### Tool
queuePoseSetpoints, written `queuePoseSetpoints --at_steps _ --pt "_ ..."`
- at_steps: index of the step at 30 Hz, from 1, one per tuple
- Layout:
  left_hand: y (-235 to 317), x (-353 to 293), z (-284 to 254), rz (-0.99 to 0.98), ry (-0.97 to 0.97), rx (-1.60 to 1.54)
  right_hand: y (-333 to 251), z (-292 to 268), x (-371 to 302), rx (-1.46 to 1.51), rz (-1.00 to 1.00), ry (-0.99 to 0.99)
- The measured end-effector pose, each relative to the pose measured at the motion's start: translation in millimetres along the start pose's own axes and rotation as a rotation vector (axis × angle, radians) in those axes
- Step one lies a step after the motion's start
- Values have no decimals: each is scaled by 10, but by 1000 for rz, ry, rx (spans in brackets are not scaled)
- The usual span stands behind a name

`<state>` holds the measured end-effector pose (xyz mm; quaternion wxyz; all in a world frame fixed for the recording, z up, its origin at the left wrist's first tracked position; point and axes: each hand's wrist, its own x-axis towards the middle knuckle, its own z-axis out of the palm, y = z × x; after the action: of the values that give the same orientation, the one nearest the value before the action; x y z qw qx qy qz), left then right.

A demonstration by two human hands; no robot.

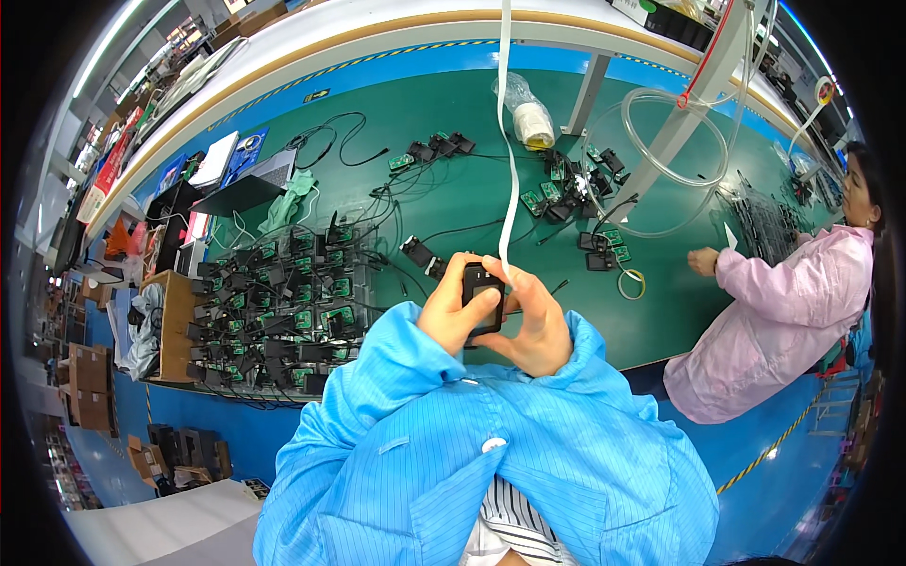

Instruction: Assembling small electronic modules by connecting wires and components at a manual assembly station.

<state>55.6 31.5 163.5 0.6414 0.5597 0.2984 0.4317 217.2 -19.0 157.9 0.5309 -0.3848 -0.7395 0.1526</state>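
Observation:
In front of my chest I hold a small black plastic housing [483, 280] upright between both hands. My left hand [451, 309] is closed on its left side, with the thumb pressed across its lower face. My right hand [536, 325] grips the right side, fingers curled round it. A white flat strap [508, 141] hangs from above and its lower end reaches the right fingers; whether they pinch it is hidden. Just left of the hands lies a black housing with a cable [422, 255] on the green table [453, 198].
A tray crowded with black housings and green circuit boards [283, 307] is at left. More units [571, 189] lie beyond my hands, near a metal post [665, 141] and a coiled clear tube [628, 141]. A co-worker in pink [783, 302] sits at right. A laptop [247, 189] stands far left.

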Motion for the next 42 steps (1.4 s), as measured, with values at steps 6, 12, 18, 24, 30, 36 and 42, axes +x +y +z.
queuePoseSetpoints --at_steps 6,12,18,24,30,36,42 --pt "-42 -52 210 7 164 13 29 106 40 -312 -90 13" --pt "-50 -48 108 26 192 -56 -61 -14 41 -49 111 93" --pt "216 -119 -229 -99 182 -172 39 -896 261 -401 81 331" --pt "268 -126 -59 -199 48 -201 -48 -829 405 257 31 -73" --pt "231 -131 52 -120 49 -167 -26 -391 417 198 205 -124" --pt "260 -138 57 -169 37 -199 -12 -335 409 421 337 -146" --pt "304 -150 85 -222 30 -234 -1 -294 403 546 394 -157"
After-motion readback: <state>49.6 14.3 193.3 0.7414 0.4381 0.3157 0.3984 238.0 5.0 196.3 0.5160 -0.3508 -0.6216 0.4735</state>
